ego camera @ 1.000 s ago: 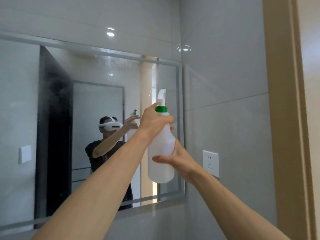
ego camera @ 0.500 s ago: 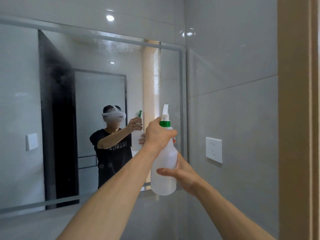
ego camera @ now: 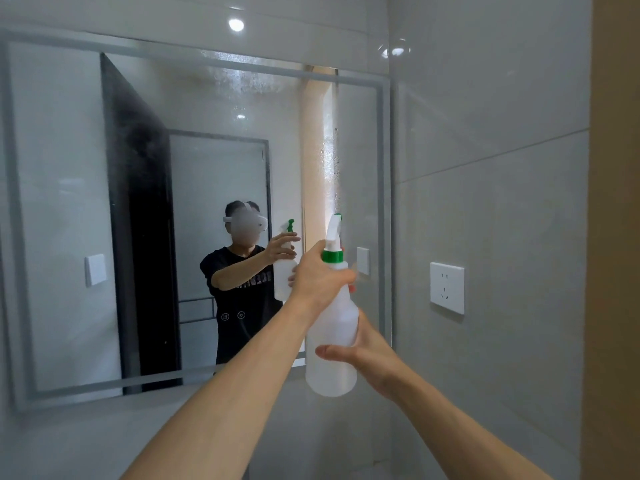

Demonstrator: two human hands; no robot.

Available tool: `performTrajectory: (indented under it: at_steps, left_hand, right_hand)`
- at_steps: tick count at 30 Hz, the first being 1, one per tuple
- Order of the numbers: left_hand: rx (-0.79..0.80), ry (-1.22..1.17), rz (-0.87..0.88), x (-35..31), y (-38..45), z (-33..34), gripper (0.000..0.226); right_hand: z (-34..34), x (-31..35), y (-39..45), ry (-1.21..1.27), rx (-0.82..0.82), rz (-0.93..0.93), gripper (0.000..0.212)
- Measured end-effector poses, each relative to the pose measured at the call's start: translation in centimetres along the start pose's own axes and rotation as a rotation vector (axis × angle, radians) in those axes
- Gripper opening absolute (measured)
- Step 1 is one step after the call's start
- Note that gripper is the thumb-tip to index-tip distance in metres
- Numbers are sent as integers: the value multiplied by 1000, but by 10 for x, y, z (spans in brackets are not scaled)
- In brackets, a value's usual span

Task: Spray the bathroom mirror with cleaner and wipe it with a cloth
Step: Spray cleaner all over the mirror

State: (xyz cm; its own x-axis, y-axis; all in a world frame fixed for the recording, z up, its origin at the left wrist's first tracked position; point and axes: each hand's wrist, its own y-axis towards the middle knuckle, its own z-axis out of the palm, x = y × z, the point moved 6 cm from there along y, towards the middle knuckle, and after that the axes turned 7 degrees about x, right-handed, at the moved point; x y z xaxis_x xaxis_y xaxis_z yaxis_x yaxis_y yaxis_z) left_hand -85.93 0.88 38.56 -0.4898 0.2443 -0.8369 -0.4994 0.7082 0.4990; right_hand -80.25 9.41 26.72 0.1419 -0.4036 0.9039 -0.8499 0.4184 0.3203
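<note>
A white spray bottle (ego camera: 333, 344) with a green collar and a white nozzle is held upright in front of the right part of the wall mirror (ego camera: 69, 188). My left hand (ego camera: 320, 271) wraps the bottle's neck at the trigger. My right hand (ego camera: 367, 355) cups the bottle's body from behind, thumb in front. The nozzle points at the mirror. Fine spray droplets mist the glass near its upper right. No cloth is in view.
A white wall socket (ego camera: 446, 287) sits on the grey tiled wall to the right of the mirror. A beige door frame (ego camera: 614, 237) runs down the far right edge. The mirror reflects a person, a dark doorway and a light switch.
The bottle and both hands have dropped lower along the mirror's right side, and my view has tilted so more of the mirror's top shows. Both hands keep their hold.
</note>
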Motion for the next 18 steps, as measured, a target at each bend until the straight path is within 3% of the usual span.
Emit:
performTrajectory:
  at_steps: [8, 18]
  left_hand:
    - [-95, -25, -12, 28, -17, -6, 49]
    - [-308, 17, 85, 20, -48, -76, 32]
  right_hand:
    - [15, -15, -13, -7, 91, 30, 88]
    - [74, 22, -1, -36, 276, -43, 83]
